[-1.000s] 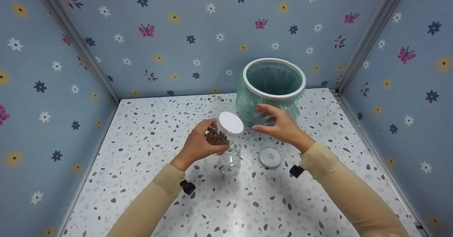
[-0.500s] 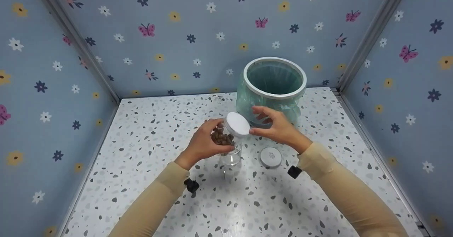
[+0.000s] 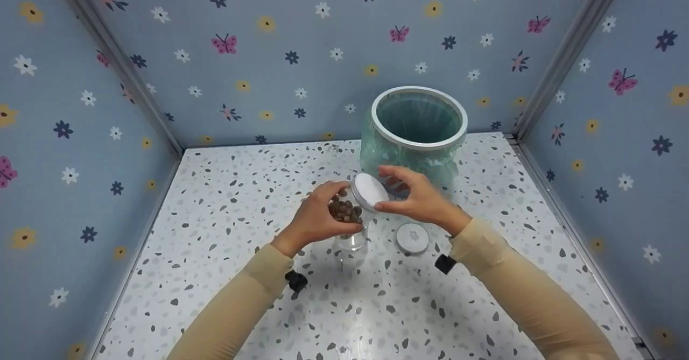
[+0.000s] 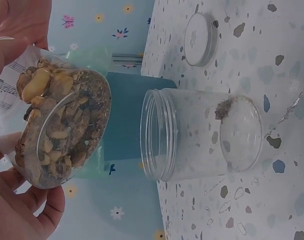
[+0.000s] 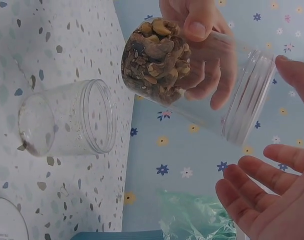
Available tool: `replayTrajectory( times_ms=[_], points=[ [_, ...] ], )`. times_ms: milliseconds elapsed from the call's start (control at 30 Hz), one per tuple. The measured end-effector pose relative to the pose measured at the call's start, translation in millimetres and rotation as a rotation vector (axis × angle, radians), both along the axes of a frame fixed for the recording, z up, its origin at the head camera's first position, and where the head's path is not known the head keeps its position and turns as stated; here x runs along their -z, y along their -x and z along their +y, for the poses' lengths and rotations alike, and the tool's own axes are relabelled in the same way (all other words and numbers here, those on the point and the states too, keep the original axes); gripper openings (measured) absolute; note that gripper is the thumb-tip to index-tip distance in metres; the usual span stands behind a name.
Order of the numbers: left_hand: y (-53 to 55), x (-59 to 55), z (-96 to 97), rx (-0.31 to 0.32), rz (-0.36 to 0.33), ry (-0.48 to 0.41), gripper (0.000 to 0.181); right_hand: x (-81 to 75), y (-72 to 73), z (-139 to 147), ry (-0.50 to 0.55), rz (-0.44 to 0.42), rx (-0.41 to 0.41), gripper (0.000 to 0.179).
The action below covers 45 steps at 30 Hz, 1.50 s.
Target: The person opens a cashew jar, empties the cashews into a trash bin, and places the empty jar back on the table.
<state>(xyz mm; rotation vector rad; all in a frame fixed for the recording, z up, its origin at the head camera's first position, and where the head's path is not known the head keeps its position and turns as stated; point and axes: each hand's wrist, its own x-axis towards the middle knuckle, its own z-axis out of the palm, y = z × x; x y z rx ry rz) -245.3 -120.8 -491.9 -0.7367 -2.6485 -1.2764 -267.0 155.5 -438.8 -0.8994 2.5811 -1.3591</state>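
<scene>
My left hand (image 3: 315, 217) grips a clear plastic jar (image 5: 206, 75) around its side and holds it tilted above the table. Brownish-yellow pieces like dried mushrooms or nuts (image 4: 67, 117) fill the jar's lower part. A white screw lid (image 3: 370, 192) covers its mouth. My right hand (image 3: 422, 201) is at that lid, its thumb at the rim and its other fingers spread, apart from it in the right wrist view. Below the held jar stands a second clear jar (image 4: 196, 132), lidless and upright, with a few dark crumbs at its base.
A loose white lid (image 3: 413, 238) lies on the speckled table (image 3: 231, 204), to the right of the standing jar. Behind my right hand is a bin (image 3: 417, 143) with a white rim and a green bag liner. Flower-patterned walls (image 3: 301, 42) enclose the table.
The held jar has moved right and tilted further, its lid turning toward my right hand. My right hand has come slightly left and down, and its thumb now meets the lid's rim.
</scene>
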Motion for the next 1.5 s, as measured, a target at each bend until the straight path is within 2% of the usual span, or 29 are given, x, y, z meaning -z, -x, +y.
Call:
replayTrajectory(
  times_ms=[267, 600, 733, 867, 1033, 1167, 1500],
  points=[
    [0.4, -3.2, 3.9, 0.014, -0.005, 0.016, 0.084, 2.8, -0.3, -3.0, -0.001, 0.023, -0.053, 0.081],
    [0.2, -3.9, 6.9, 0.039, 0.007, 0.062, 0.086, 10.7, 0.8, -4.3, -0.055, 0.031, -0.056, 0.083],
    [-0.4, -3.4, 7.4, 0.050, 0.003, 0.058, 0.088, 12.2, -0.7, -5.5, -0.078, 0.013, -0.037, 0.083],
    [-1.0, -2.7, 8.6, 0.062, -0.010, 0.054, 0.090, 13.6, -2.8, -7.4, -0.072, 0.021, -0.014, 0.076],
    [-2.7, -1.2, 9.5, 0.086, -0.058, 0.051, 0.090, 17.1, -4.7, -10.4, -0.029, 0.051, 0.021, 0.065],
    [-3.7, 1.2, 10.2, 0.107, -0.098, 0.014, 0.092, 19.8, -6.5, -10.4, 0.009, 0.058, 0.052, 0.060],
    [-3.6, 7.5, 16.5, 0.142, -0.107, -0.028, 0.101, 25.9, -9.5, -12.7, 0.046, 0.037, 0.135, 0.058]
  ],
)
